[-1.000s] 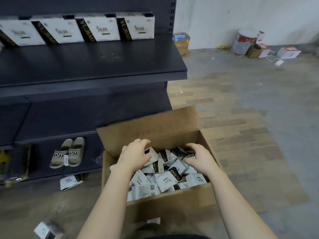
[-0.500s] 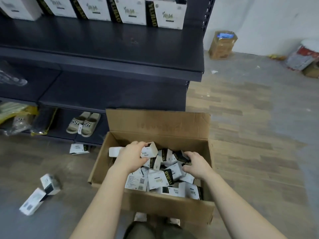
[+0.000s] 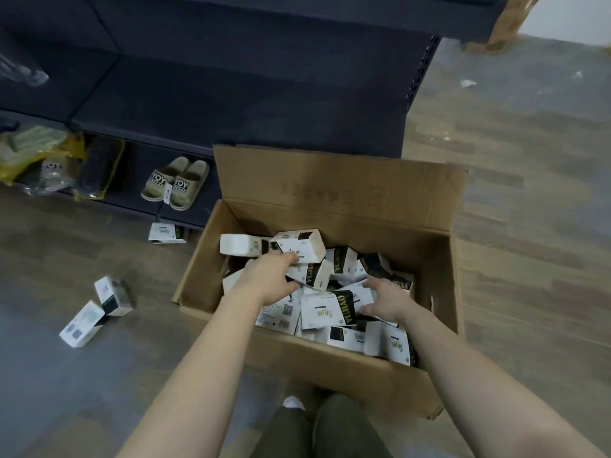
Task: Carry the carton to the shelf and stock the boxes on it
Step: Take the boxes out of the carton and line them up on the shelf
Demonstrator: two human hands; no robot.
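While two loose boxes [image 3: 94, 312] lie on the floor at left and slippers [image 3: 175, 185] sit on the shelf [image 3: 231, 94], the carton [image 3: 330, 190] stands on the floor before it. The left hand [image 3: 264, 280] grips a top box [image 3: 304, 247]; the right hand [image 3: 388, 300] clasps a flat box [image 3: 353, 297].

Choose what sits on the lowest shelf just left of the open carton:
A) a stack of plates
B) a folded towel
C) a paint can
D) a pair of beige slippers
D: a pair of beige slippers rests on the bottom shelf, just left of the carton and its raised flap.
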